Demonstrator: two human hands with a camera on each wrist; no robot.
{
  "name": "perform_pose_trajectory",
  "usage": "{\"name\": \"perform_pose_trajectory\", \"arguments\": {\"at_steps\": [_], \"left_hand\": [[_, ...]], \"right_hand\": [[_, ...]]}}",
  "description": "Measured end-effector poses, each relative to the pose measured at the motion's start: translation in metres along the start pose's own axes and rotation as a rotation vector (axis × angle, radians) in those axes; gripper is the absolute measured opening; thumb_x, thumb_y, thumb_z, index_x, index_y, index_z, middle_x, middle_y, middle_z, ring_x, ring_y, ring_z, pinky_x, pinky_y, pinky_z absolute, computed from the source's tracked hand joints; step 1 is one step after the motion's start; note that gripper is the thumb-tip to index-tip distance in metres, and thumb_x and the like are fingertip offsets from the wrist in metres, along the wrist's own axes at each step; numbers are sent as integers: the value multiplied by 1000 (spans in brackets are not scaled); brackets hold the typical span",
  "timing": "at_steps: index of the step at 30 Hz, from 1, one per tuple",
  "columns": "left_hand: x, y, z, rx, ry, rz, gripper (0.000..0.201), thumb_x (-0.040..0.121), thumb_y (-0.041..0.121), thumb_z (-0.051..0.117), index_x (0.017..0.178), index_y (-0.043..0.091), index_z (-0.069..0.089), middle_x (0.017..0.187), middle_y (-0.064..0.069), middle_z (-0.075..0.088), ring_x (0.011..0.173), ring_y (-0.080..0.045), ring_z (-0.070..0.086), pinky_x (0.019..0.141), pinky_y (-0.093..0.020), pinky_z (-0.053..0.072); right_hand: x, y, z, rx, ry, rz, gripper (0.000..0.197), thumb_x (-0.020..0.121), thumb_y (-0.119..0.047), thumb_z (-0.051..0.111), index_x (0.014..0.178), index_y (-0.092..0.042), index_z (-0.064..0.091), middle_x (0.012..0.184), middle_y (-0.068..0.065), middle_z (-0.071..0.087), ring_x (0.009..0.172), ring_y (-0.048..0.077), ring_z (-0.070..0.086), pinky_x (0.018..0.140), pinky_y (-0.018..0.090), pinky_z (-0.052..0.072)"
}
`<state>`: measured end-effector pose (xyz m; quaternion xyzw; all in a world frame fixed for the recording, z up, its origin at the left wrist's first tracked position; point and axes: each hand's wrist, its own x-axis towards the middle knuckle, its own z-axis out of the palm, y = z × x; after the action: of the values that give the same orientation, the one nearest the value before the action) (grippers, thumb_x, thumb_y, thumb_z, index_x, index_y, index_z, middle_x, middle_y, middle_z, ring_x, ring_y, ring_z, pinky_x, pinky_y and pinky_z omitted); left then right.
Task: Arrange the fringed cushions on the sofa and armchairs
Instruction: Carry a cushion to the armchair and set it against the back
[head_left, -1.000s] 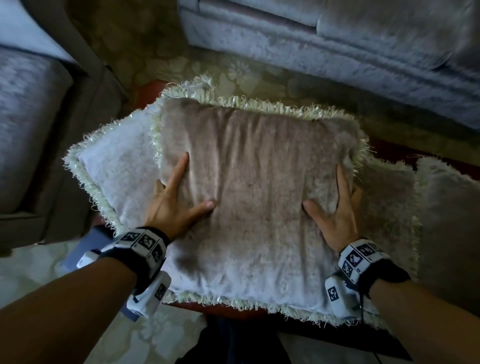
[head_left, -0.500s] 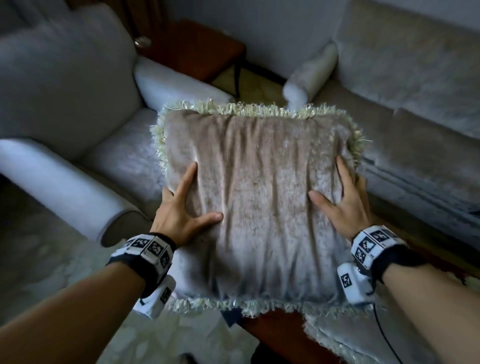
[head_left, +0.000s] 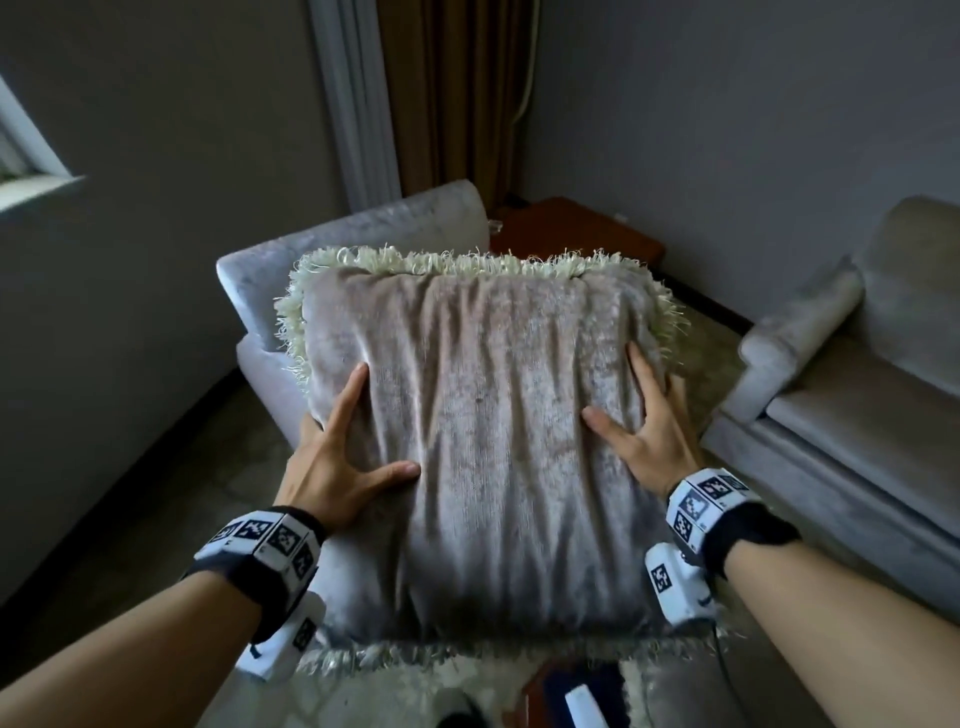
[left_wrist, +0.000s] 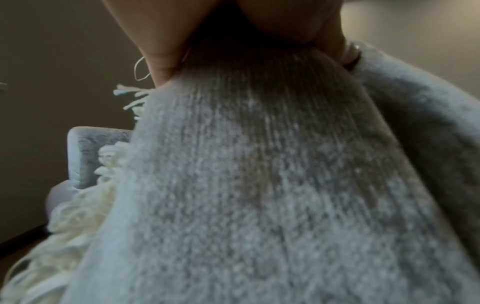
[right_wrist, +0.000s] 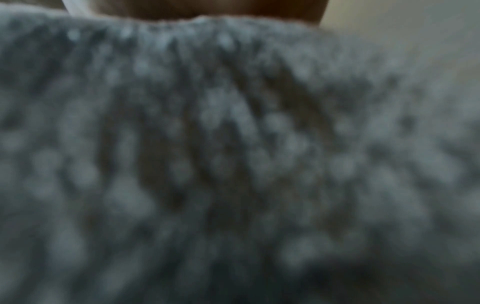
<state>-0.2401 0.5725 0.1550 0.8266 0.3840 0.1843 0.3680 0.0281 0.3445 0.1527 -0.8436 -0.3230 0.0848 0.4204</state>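
Placement lies ahead: left hand (head_left: 332, 462) and right hand (head_left: 652, 436) clasp one fringed cushion (head_left: 483, 441) by its sides, aloft before the armchair (head_left: 363, 228), with armchair and sofa (head_left: 852, 415) showing no cushions.

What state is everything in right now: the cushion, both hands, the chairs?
Fringed cushion: held up in the air, creased.
Left hand: gripping the cushion's left edge.
Right hand: gripping its right edge.
Armchair: beyond the cushion, seat hidden.
Sofa: no cushion on the visible part.
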Motion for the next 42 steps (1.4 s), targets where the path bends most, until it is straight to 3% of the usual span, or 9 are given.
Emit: {"name": "perform_pose_trajectory", "arguments": {"at_steps": [4, 8, 11, 16, 21, 25, 31, 35, 42], "left_hand": [[56, -11, -14, 17, 76, -18, 117, 50, 66, 81, 140, 72, 6, 119, -12, 42, 114, -43, 56, 107, -47, 42], [106, -20, -27, 30, 97, -43, 117, 50, 64, 81, 141, 70, 8, 120, -16, 41, 110, -43, 57, 106, -47, 43], [139, -31, -33, -3, 105, -76, 118, 51, 63, 82, 142, 69, 8, 123, -17, 42, 112, -43, 57, 107, -44, 42], [206, -60, -39, -80, 98, -69, 120, 47, 70, 80, 141, 70, 6, 147, -13, 38, 127, -37, 52, 111, -44, 39], [268, -75, -42, -94, 109, -68, 119, 55, 60, 84, 147, 61, 9, 142, -20, 37, 131, -38, 47, 114, -39, 33], [309, -87, -33, -143, 98, -52, 120, 57, 53, 86, 152, 52, 12, 144, -17, 42, 130, -36, 48, 109, -34, 34], [369, -99, 3, -157, 108, -114, 123, 57, 48, 88, 153, 44, 12, 152, -8, 39, 135, -31, 44, 105, -24, 30], [418, -117, 45, -164, 141, -240, 130, 48, 56, 85, 152, 46, 8, 151, -15, 39, 131, -35, 46, 107, -31, 34], [504, -164, 156, -168, 274, -554, 144, 40, 52, 89, 149, 53, -5, 156, -12, 33, 132, -39, 45, 107, -48, 39]], "right_hand": [[75, -12, 37, 68, -35, -45, 105, 66, -74, 62, 155, -42, 14, 156, 6, 15, 145, 32, 23, 112, 40, 18], [137, -14, 69, 88, -72, -73, 102, 67, -82, 61, 151, -55, 10, 158, -3, 18, 139, 20, 31, 115, 48, 20], [177, -31, 82, -3, -77, -89, 103, 66, -81, 57, 153, -47, 13, 150, 0, 22, 135, 21, 31, 105, 34, 22], [241, -52, 112, -69, -93, -109, 104, 65, -82, 55, 154, -46, 14, 147, 4, 23, 137, 32, 35, 111, 40, 25], [295, -65, 140, -98, -77, -115, 106, 63, -83, 53, 154, -43, 16, 132, -3, 26, 129, 31, 43, 106, 36, 30], [337, -62, 157, -106, -101, -74, 103, 65, -81, 56, 153, -46, 16, 136, -4, 24, 132, 32, 40, 111, 47, 33], [419, -36, 184, -115, -195, -75, 103, 63, -84, 54, 152, -51, 14, 142, -1, 22, 132, 32, 38, 111, 52, 34], [489, 4, 223, -81, -290, -99, 105, 62, -82, 55, 153, -46, 15, 135, -9, 20, 122, 16, 33, 106, 45, 32], [627, 96, 322, -31, -469, -184, 101, 62, -78, 57, 150, -51, 15, 145, -1, 21, 123, 6, 23, 101, 35, 26]]}}
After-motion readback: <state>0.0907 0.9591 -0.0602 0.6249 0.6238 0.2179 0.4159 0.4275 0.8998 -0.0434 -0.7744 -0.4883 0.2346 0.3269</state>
